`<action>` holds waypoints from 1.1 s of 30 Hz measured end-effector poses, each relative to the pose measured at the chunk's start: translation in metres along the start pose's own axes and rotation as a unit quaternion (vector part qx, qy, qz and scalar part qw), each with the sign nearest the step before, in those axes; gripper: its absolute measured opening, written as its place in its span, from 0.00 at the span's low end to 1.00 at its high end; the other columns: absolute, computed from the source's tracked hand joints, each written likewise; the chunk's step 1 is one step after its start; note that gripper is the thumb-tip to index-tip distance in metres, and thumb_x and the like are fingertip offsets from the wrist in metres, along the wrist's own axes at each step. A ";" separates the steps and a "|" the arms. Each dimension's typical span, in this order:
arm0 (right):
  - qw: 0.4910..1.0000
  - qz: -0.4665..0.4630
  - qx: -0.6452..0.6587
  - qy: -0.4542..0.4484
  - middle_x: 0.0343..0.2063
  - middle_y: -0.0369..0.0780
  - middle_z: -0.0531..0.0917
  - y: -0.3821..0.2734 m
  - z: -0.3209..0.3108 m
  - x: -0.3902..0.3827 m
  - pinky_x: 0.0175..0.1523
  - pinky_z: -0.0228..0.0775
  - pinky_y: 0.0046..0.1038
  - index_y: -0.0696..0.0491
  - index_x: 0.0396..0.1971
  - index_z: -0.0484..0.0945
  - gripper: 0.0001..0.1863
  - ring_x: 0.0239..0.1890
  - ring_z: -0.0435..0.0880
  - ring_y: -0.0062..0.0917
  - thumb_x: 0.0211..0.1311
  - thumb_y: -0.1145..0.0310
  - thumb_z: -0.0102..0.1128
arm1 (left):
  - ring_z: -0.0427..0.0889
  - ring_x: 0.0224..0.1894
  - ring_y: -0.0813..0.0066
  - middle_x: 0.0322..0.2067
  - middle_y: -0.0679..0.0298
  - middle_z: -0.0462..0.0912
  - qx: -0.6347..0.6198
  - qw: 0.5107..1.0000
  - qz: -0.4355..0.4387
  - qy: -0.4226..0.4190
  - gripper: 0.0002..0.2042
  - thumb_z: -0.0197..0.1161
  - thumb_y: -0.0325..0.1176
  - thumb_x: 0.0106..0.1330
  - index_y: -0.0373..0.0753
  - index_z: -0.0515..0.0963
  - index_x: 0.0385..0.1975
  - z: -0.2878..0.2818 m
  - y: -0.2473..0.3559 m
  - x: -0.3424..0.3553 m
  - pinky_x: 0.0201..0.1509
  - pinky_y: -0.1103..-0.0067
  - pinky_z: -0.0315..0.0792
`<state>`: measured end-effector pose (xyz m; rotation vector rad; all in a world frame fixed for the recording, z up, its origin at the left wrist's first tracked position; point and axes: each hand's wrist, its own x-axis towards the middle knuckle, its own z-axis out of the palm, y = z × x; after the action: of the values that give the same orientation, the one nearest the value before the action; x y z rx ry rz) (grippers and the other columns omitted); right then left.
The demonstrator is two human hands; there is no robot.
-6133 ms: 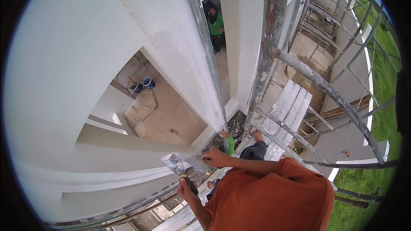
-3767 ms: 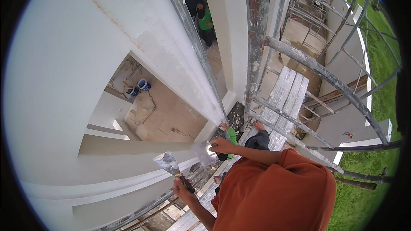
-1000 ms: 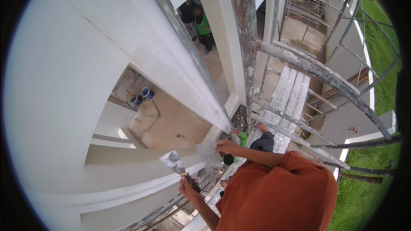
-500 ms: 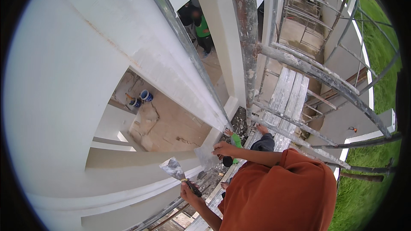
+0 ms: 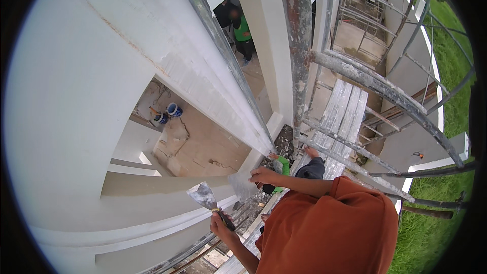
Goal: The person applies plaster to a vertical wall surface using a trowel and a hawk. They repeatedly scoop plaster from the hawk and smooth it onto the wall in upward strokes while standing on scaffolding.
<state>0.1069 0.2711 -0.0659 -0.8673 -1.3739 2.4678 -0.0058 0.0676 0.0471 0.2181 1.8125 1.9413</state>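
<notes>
My left hand (image 5: 219, 224) is closed round the dark handle of a putty knife (image 5: 204, 196), its wide blade smeared with white compound and pointing up and left. To the right, my right hand (image 5: 265, 176) pinches the edge of a thin, flat grey plate (image 5: 241, 186), perhaps a filling blade. The plate hangs left of that hand, apart from the putty knife. Beyond both hands rises a white wall beam (image 5: 203, 89) with fresh, uneven patches of compound along its face.
Scaffold pipes (image 5: 375, 78) cross on the right, beside whitened planks (image 5: 337, 122). Below my right arm, a co-worker's green sleeve (image 5: 283, 165) shows near the beam's foot. Another person (image 5: 243, 33) stands inside a doorway. Two buckets (image 5: 173, 109) rest on the floor through an opening.
Both hands have shifted slightly left, still holding the putty knife and the plate. The co-worker's green arm below has moved a little and shows more.
</notes>
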 end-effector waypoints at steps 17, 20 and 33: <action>1.000 0.001 -0.013 0.001 0.19 0.33 0.76 -0.002 0.005 0.007 0.26 0.73 0.21 0.55 0.20 0.73 0.10 0.22 0.78 0.16 0.57 0.66 0.60 | 0.73 0.20 0.80 0.21 0.64 0.76 0.016 1.000 -0.013 0.003 0.15 0.55 0.42 0.68 0.33 0.75 0.34 -0.007 -0.015 0.000 0.23 0.85 0.67; 1.000 -0.004 -0.003 0.007 0.18 0.32 0.74 -0.005 0.006 0.004 0.26 0.72 0.21 0.55 0.20 0.72 0.11 0.22 0.77 0.16 0.57 0.66 0.60 | 0.73 0.20 0.80 0.21 0.64 0.76 0.015 1.000 0.001 0.014 0.15 0.55 0.42 0.68 0.33 0.75 0.34 -0.014 -0.016 0.005 0.22 0.85 0.67; 1.000 0.001 0.013 0.023 0.18 0.33 0.73 0.005 -0.007 0.006 0.26 0.72 0.22 0.55 0.19 0.71 0.12 0.21 0.77 0.17 0.57 0.67 0.61 | 0.72 0.17 0.81 0.19 0.64 0.76 -0.014 1.000 -0.022 0.005 0.16 0.56 0.43 0.67 0.34 0.75 0.29 -0.003 -0.015 0.002 0.20 0.85 0.66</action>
<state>0.1067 0.2756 -0.0754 -0.9147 -1.3246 2.4464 -0.0055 0.0665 0.0322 0.1585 1.7794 1.9387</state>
